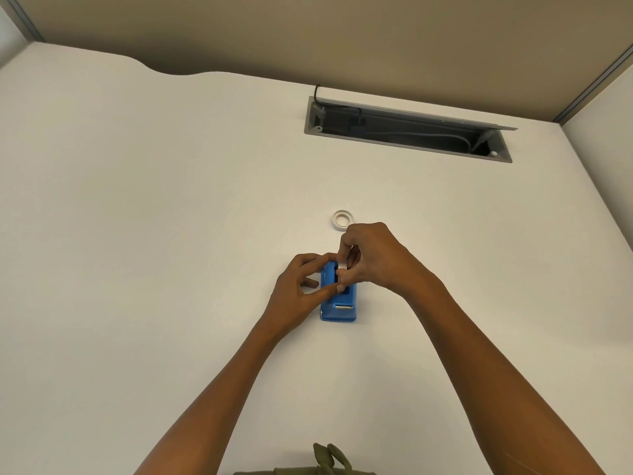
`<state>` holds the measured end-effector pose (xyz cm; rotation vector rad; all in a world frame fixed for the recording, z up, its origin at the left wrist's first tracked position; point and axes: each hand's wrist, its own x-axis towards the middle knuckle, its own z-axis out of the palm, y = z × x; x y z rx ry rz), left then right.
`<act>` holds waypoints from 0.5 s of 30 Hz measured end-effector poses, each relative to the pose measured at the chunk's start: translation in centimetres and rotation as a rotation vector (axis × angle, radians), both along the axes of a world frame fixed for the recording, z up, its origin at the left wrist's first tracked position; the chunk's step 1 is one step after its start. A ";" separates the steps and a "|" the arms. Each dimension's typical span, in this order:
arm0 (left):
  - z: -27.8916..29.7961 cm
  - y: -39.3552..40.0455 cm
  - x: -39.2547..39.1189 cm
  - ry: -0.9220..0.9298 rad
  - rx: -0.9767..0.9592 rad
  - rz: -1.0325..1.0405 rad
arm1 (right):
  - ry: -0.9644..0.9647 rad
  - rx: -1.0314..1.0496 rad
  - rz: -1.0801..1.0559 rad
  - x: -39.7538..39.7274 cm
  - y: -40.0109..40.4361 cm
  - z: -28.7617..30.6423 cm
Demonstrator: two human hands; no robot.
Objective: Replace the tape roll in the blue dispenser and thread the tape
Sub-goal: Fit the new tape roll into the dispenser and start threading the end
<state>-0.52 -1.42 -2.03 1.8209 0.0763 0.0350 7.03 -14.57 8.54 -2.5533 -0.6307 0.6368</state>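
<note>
The blue dispenser (337, 303) lies on the white desk (171, 234) at the centre, with its metal cutter toward me. My left hand (301, 286) grips its left side, thumb and forefinger on the body. My right hand (370, 255) pinches a white tape roll (342, 265) edge-on over the dispenser's dark slot; most of the roll is hidden by the fingers. A second white ring, a tape roll or core (342, 220), lies flat on the desk just beyond my right hand.
An open cable tray (407, 132) with wires is set into the desk at the back right. A beige partition (308, 36) stands behind the desk. Olive green fabric (329, 461) shows at the bottom edge.
</note>
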 end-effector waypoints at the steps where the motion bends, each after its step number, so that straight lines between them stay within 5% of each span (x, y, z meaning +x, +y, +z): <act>1: 0.1 0.0 0.0 0.002 -0.004 0.001 | 0.001 0.003 -0.002 0.0 0.0 0.0; 15: 0.4 -0.1 -0.2 0.034 -0.044 0.009 | -0.054 0.035 0.041 -0.2 -0.1 0.1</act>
